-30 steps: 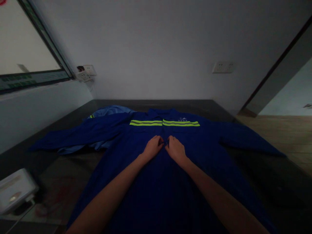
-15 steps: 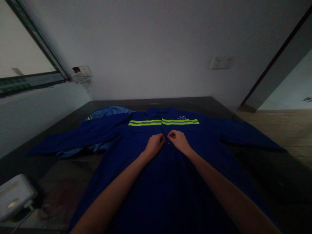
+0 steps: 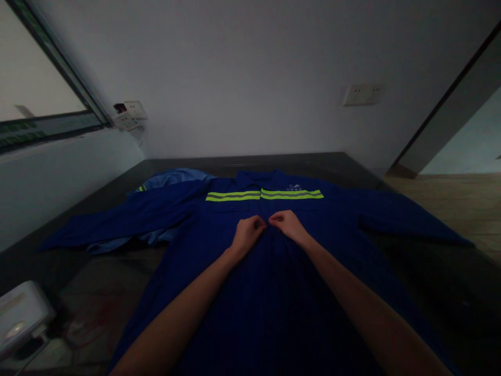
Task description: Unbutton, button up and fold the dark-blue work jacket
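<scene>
A dark blue work jacket (image 3: pixel 258 292) with two yellow-green reflective bands (image 3: pixel 264 195) lies spread flat on a dark table (image 3: pixel 94 292), sleeves stretched out to both sides. My left hand (image 3: pixel 247 233) and my right hand (image 3: pixel 287 224) meet at the jacket's front opening, just below the bands. Each hand has its fingers pinched closed on an edge of the front placket. Whatever small fastening sits between the fingertips is too dark to make out.
A lighter blue garment (image 3: pixel 172 178) lies under the jacket's left sleeve at the back left. A white box (image 3: pixel 21 318) sits at the table's near left corner. Wall sockets (image 3: pixel 131 115) are beside a window; a wooden floor (image 3: pixel 454 203) lies to the right.
Both hands have moved a little farther up the jacket's front, toward the reflective bands, and stay pinched together on the placket.
</scene>
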`<state>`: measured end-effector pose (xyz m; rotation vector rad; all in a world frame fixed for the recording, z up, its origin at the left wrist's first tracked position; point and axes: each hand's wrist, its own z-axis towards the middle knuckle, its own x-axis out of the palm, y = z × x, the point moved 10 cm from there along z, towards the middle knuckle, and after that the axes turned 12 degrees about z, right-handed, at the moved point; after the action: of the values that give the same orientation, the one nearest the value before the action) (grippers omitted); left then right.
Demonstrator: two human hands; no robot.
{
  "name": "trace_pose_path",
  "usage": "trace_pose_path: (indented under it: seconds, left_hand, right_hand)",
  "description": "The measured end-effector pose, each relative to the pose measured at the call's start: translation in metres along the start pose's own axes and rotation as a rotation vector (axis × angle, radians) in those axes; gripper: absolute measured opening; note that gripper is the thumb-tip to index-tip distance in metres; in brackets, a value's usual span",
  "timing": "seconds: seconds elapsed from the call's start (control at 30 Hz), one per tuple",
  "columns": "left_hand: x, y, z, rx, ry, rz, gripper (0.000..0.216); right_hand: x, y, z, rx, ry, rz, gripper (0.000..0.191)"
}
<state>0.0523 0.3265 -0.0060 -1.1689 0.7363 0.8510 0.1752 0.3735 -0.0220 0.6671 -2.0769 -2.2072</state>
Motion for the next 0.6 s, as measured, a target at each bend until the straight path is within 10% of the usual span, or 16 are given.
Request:
trace_pose_path:
  seconds: [0.6]
  left_hand:
    - [-0.008,-0.001,-0.002,-0.038,-0.058,-0.077,0.002]
  right_hand:
    - [0.003,-0.013,-0.002,0.164,0.055,0.28,0.009]
